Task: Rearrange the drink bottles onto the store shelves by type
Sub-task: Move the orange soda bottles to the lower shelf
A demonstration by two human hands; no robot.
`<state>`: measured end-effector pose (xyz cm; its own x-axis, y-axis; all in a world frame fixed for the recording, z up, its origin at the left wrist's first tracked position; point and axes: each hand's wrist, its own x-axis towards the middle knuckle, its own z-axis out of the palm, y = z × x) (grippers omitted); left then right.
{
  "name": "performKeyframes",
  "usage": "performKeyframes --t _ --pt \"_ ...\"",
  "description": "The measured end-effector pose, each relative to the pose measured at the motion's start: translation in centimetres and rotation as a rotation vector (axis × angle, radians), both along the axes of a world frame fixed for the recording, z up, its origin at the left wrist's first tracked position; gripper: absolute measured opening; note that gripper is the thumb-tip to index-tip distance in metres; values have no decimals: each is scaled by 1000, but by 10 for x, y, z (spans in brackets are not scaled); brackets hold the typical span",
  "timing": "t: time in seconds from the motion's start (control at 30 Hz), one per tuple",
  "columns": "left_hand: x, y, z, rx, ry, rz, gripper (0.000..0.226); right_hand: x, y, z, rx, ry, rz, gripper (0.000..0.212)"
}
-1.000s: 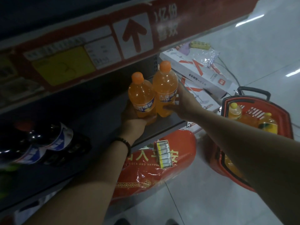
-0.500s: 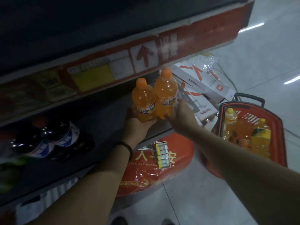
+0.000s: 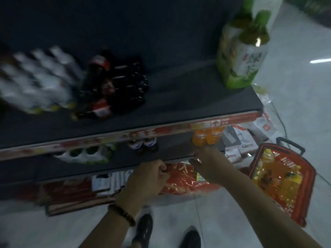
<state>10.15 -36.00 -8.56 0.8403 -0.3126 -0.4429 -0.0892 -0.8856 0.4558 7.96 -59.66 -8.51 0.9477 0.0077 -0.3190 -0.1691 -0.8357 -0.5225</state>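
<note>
Holding nothing in the curled left hand (image 3: 150,178); cannot tell with the blurry right hand (image 3: 206,158). Near the lower shelf's (image 3: 175,149) front right corner: orange bottles (image 3: 207,137). Could bump them off with that hand so close.

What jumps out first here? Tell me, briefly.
Two bright orange soda bottles stand at the right end of the lower shelf, under the red price strip. On the floor to the right sits a red shopping basket holding more orange and yellow drinks, and a green tea pack towers on the top shelf's right corner.
</note>
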Motion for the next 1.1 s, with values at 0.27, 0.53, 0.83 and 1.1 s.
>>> performKeyframes --t 0.27,0.53,0.83,1.1 --pt "9 137 114 70 -241 21 23 24 144 148 10 -255 130 16" --pt "48 321 146 -31 -349 173 38 96 361 196 256 -285 172 15" --pt "108 450 151 -84 -404 284 29 231 503 244 178 -391 126 34" --pt "125 477 166 -97 -471 271 27 328 547 233 94 -400 34 92"
